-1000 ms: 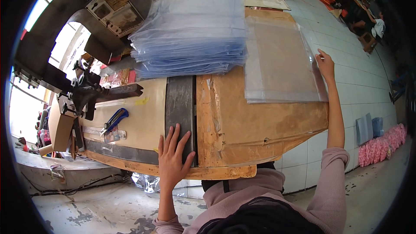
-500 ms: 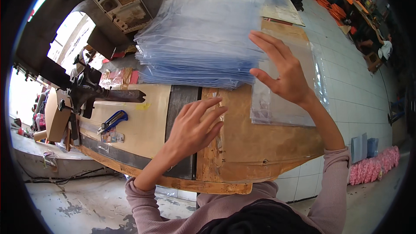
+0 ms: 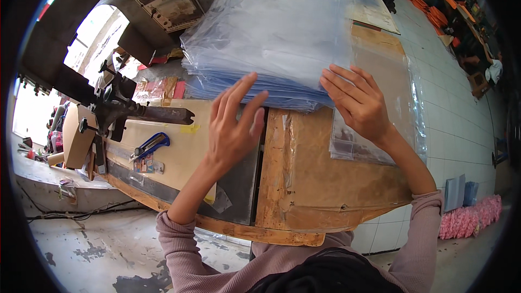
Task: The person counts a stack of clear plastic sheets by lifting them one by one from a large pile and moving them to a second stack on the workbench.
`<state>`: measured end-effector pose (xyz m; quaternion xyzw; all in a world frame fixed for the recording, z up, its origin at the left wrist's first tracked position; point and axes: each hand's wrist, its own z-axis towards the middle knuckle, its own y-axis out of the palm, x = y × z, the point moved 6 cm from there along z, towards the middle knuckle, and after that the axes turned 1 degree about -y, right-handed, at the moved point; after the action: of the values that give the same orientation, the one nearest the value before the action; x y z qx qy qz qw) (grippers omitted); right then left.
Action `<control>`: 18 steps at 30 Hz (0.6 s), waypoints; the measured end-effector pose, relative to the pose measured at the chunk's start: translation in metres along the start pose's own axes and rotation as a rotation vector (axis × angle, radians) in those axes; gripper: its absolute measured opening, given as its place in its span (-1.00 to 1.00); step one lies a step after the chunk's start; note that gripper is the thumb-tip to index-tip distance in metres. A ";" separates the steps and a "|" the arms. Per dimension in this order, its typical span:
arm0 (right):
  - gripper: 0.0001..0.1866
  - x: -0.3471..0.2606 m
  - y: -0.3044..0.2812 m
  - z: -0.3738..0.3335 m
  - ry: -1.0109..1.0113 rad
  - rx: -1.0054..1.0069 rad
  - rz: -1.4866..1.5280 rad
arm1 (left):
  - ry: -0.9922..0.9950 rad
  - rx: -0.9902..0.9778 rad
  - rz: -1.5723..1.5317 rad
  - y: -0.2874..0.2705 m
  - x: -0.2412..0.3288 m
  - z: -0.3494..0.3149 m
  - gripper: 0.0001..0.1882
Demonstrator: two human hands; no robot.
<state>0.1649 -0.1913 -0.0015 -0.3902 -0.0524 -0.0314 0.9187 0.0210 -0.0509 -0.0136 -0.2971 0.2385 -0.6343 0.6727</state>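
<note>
Left hand (image 3: 233,127), right hand (image 3: 358,106) at plastic stack (image 3: 271,49)

Left fingers (image 3: 237,97) and right fingers (image 3: 337,93) have neared the plastic stack (image 3: 271,38).

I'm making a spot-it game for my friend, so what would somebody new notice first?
Probably the big stack of clear plastic sheets at the table's top middle, with the left hand and right hand at its near edge. Next might be the blue cutter lying left, then the pink pile on the floor, far right.
</note>
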 end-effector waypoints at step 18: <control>-0.71 0.001 -0.002 -0.015 0.081 -0.026 0.081 | 0.009 -0.018 0.280 0.022 -0.025 -0.011 -0.52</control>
<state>0.1668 -0.2038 -0.0103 -0.4022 0.0011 -0.0108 0.9155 0.0273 -0.0266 -0.0383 -0.2642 0.2862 -0.5334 0.7509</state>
